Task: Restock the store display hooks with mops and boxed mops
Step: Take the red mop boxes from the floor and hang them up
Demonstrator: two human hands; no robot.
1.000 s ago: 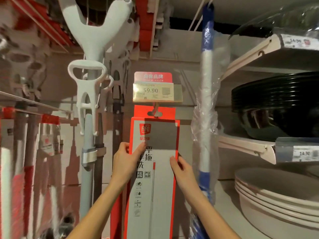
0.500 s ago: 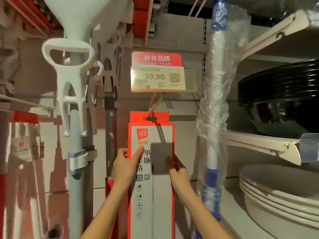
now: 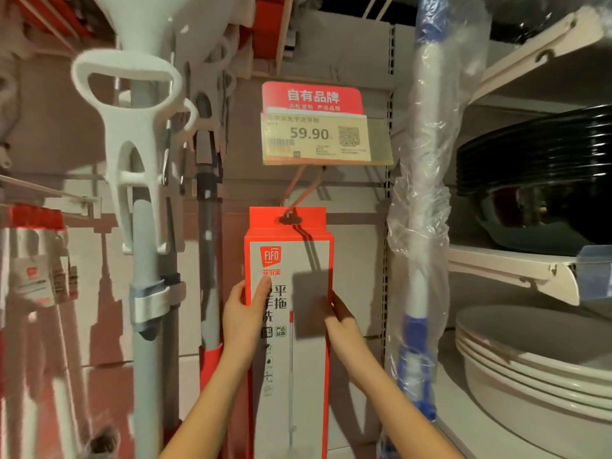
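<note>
A tall red and white boxed mop (image 3: pixel 291 376) hangs upright in the middle of the head view, its hang tab on the orange display hook (image 3: pixel 299 190) below the 59.90 price tag (image 3: pixel 314 137). My left hand (image 3: pixel 243 318) grips the box's left edge, thumb on the front. My right hand (image 3: pixel 342 321) holds its right edge. A white and grey mop (image 3: pixel 142 226) hangs to the left. A blue and white mop in clear plastic wrap (image 3: pixel 424 200) hangs to the right.
More mop handles (image 3: pixel 207 246) hang behind the white mop. Red and white mops (image 3: pixel 29 293) fill the far left. On the right, a shelf (image 3: pixel 516 266) carries stacked black pans (image 3: pixel 536 167); white basins (image 3: pixel 536 369) are stacked below it.
The box has moved back along the hook towards the wall and sits lower in view. Both hands have stayed on its edges and the camera has come closer.
</note>
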